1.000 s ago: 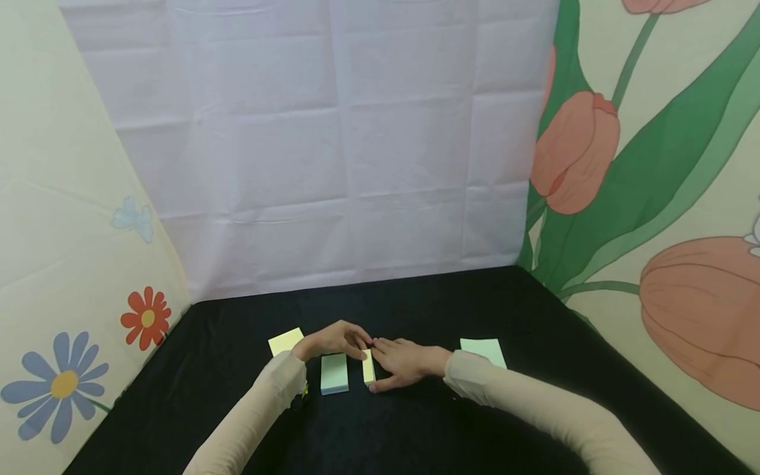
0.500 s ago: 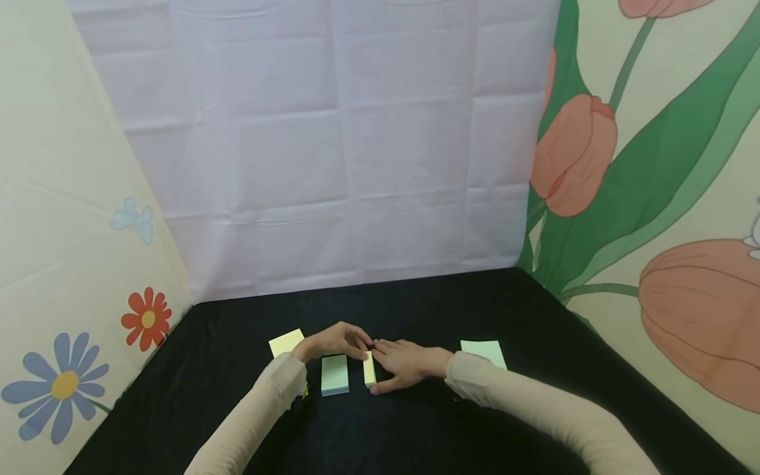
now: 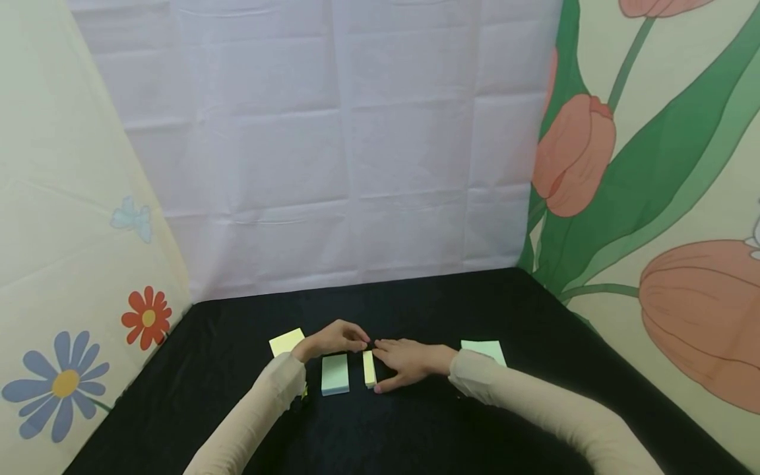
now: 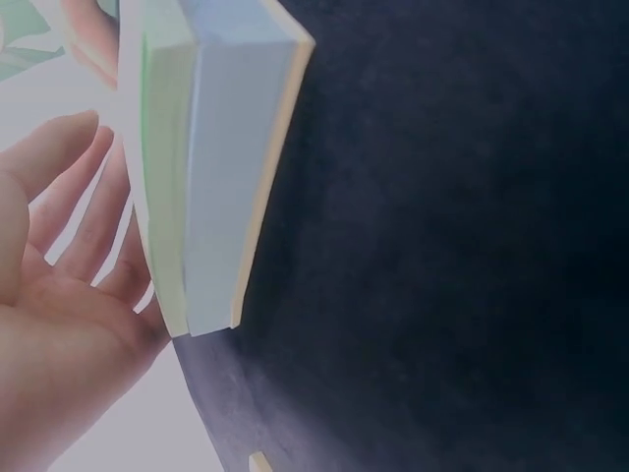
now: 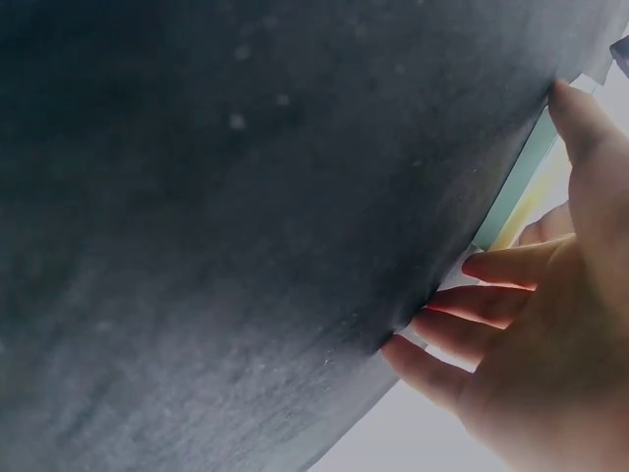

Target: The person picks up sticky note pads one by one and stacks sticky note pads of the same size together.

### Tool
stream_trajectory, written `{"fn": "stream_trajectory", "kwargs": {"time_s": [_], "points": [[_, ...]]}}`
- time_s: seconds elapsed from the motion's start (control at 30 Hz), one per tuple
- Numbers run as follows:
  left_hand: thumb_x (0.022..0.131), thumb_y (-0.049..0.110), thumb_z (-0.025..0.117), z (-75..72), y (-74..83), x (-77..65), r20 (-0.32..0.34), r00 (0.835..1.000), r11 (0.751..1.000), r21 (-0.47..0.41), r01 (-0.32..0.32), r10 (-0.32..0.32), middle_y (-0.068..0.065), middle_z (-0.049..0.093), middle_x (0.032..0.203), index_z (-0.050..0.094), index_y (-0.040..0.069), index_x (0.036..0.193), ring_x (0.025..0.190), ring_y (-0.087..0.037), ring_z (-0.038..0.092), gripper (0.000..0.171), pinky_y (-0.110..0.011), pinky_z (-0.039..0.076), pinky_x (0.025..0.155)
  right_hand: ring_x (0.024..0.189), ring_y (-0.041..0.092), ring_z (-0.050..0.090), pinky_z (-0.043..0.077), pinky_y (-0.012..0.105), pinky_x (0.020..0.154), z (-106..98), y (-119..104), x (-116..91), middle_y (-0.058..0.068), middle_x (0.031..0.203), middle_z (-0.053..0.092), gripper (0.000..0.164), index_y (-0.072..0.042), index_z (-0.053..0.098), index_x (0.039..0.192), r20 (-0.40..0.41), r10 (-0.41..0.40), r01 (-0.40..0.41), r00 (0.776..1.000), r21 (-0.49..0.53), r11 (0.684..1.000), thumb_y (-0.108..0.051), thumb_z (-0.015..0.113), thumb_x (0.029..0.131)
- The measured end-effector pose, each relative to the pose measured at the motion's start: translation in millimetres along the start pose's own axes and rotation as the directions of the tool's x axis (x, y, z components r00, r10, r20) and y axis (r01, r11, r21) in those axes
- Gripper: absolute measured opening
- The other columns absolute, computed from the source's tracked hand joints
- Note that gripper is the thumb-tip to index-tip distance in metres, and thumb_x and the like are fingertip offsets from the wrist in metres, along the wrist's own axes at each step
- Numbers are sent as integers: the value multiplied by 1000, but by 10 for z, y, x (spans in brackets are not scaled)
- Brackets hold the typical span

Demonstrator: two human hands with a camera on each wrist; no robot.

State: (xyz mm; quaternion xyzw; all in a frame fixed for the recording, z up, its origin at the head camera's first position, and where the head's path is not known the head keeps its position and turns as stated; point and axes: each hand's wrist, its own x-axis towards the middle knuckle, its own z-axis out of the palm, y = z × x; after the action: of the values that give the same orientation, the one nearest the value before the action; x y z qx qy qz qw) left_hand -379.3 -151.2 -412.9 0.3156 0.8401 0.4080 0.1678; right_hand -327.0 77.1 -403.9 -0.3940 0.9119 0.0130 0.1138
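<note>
In the head view a narrow pale-yellow stack of sticky notes (image 3: 369,369) lies on the black cloth between the hands. My left hand (image 3: 334,337) hovers just behind it, fingers loosely bent and holding nothing. On the stack's right side, my right hand (image 3: 406,361) lies low with fingers spread, its thumb near the front end and fingertips by the far end. A thicker green-topped sticky-note stack (image 3: 335,374) stands left of the narrow one; the left wrist view shows its green, blue and orange layers (image 4: 231,177). Green and yellow edges (image 5: 516,202) show past the right thumb.
A yellow sticky-note pad (image 3: 286,340) lies behind the left forearm, partly covered. A pale-green pad (image 3: 483,349) sits behind the right sleeve. Something small, yellow and dark (image 3: 304,392) peeks out beneath the left cuff. A white cloth (image 3: 356,165) hangs behind the table.
My left fingertips have come up and away from the far end of the narrow yellow stack. The right hand has shifted very slightly right; the stacks stay in place.
</note>
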Motion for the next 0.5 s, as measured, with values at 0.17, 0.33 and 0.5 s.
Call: {"fn": "stream_trajectory", "kwargs": {"time_s": [0.17,0.33,0.5], "points": [[99,20,62,-8,3,-17,-60,998,999,31,32,-30,-1,68,103,71,4,114,86,-14,62,23,-36,51,79,142,28,33,31,47,111,3,35,-6,15,156,33,84,-5,38,151,-25,-13,13,1000,-2,1000,-65,52,93],[99,19,62,-15,-3,-37,-106,994,999,51,13,-8,-1,68,99,72,4,111,83,-14,62,22,-31,50,73,138,27,40,36,45,108,15,84,-10,13,152,40,81,-7,43,149,-63,-36,35,997,-22,999,-65,53,93],[99,19,61,-20,-36,-43,-133,991,998,55,-6,14,-1,68,100,72,3,110,83,-14,61,22,-30,50,74,126,23,50,43,40,102,5,106,-31,10,141,50,72,-6,50,142,-127,-99,94,987,-38,995,-58,57,94]]}}
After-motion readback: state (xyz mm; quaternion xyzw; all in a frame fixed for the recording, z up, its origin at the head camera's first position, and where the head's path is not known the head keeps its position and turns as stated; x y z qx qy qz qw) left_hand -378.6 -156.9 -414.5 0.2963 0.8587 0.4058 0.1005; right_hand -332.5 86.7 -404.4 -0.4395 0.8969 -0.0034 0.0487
